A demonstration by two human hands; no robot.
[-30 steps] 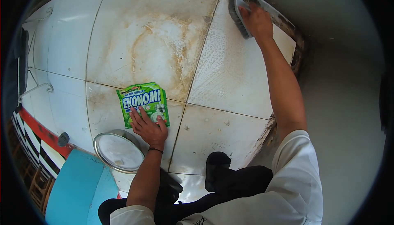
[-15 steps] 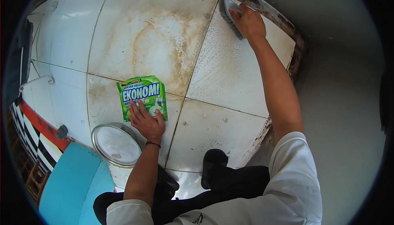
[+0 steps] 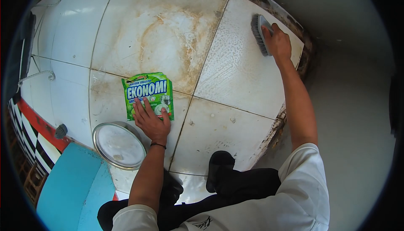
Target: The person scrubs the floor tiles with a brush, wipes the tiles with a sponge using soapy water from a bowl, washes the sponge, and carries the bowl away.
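My right hand (image 3: 278, 45) grips a grey scrubbing brush (image 3: 263, 31), its bristles against a white floor tile (image 3: 235, 69) at the upper right. Wet, foamy spots cover that tile. Lower and to the left, my left hand (image 3: 152, 121) lies with fingers spread on a green detergent pouch (image 3: 147, 88) marked EKONOMI. The pouch rests flat across a joint between tiles. Just left of my left wrist stands a round tin (image 3: 119, 146) with a whitish top.
Brown stains mark the large tile (image 3: 164, 33) ahead. A dirty ledge and grey wall (image 3: 349, 104) run along the right. At lower left are a turquoise block (image 3: 71, 184), a red strip and a small grey drain-like piece (image 3: 61, 130). My black boot (image 3: 221, 163) is below.
The brush in my right hand has moved right and slightly down, from the tile's upper left corner towards its right edge. My left hand stays on the pouch.
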